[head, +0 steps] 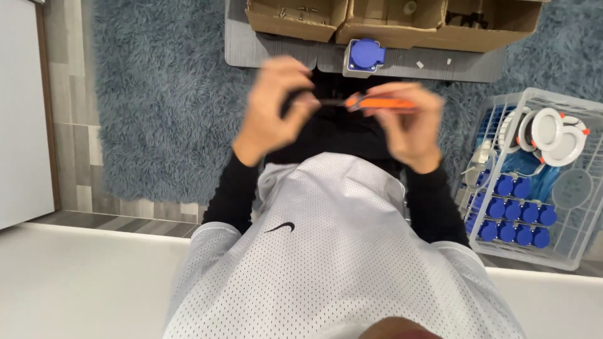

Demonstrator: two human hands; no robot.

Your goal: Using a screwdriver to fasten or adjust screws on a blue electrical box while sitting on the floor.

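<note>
Far left: shaggy blue-grey rug [163,107] under a low grey table [251,50].

Left hand [276,103] raised over the lap, well short of the table's near edge; fingers curled narrow, pinching the dark tip end of an orange-handled screwdriver [377,102]. Blurred by motion, so exact grip hard to read.

Along the table's far edge: open cardboard boxes [295,22], small screws loose in the leftmost one. At the middle of the near edge: a blue socket on a grey base [365,56], untouched, just beyond the hands.

Right hand [411,125] closed around the orange handle, tool lying roughly level between both hands, above a dark garment.

Far right, on the rug by the table's right corner: white wire basket [553,257] holding rows of blue sockets and white round lamp fittings.

Judged step: readying the tool, shaft or bit being set or checked. Next move likely calls for freeing the left hand, then aligning the tip squarely on a screw of the socket at the near edge.
</note>
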